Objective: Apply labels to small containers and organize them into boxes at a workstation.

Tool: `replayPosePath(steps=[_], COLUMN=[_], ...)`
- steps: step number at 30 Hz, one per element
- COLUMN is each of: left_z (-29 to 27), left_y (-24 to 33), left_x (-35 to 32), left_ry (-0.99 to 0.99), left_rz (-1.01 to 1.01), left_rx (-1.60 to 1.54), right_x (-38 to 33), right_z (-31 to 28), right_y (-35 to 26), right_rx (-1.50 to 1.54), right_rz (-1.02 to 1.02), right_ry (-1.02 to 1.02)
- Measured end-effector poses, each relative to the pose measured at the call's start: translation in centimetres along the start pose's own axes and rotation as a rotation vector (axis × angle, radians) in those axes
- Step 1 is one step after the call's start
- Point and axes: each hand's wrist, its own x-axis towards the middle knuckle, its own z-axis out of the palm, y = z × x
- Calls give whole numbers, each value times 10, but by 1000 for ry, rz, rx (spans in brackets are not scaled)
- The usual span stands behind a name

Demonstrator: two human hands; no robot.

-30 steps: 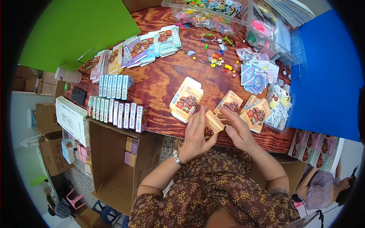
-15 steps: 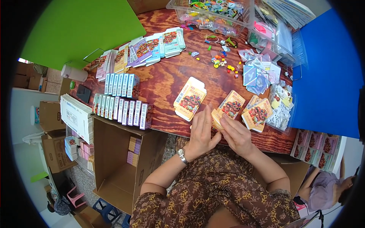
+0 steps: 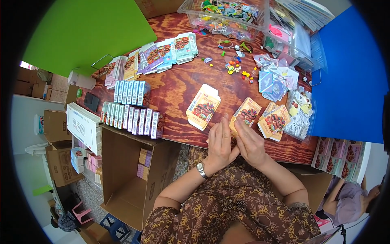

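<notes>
I see my left hand [image 3: 220, 142] and my right hand [image 3: 248, 143] pressed close together at the near edge of the wooden surface [image 3: 178, 87], fingers nearly straight and palms turned toward each other. Between them they pinch a flat, unfolded small carton [image 3: 245, 115] with an orange printed face; its far end sticks out beyond the fingertips, while its near end is hidden between the palms. Both hands are partly closed on that carton, the left thumb side touching the right.

Just left of the hands lies a small stack of flat cartons [image 3: 203, 107] of the same kind, and just right of them another loose pile of flat cartons [image 3: 275, 122]. Toward the left edge of the surface stand two rows of folded, upright little boxes [image 3: 132, 105]. At the far left corner, fanned packets [image 3: 152, 57] overlap one another. Small colourful toy pieces [image 3: 235, 65] are scattered near the far edge, in front of a clear plastic bin [image 3: 225, 14]. Clear bagged items [image 3: 298, 110] are heaped along the right edge. Below the near-left corner an open cardboard box [image 3: 130, 179] sits on the floor.
</notes>
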Motion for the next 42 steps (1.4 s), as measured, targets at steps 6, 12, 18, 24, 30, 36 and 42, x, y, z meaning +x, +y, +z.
replayPosePath(steps=[6, 12, 18, 24, 30, 36, 42], left_z=[-16, 2, 2, -2, -24, -20, -16], left_y=[-22, -95, -117, -128, -84, -36, -12], left_x=[18, 32, 40, 41, 45, 18, 4], left_ry=[-180, -220, -317, -184, 21, 24, 11], left_rz=[-10, -225, -378, -469, -410, -438, -231], left_rx=[-81, 500, 354, 313, 24, -268, -140], right_x=[20, 37, 39, 39, 32, 25, 17], right_z=[-26, -35, -35, -33, -21, -5, -17], right_y=[28, 69, 71, 55, 29, 11, -3], right_rx=[37, -425, -465, -384, -157, -56, 131], right_rz=[167, 282, 139, 87, -25, -151, 25], right_ry=[-114, -272, -176, -121, -50, 83, 56])
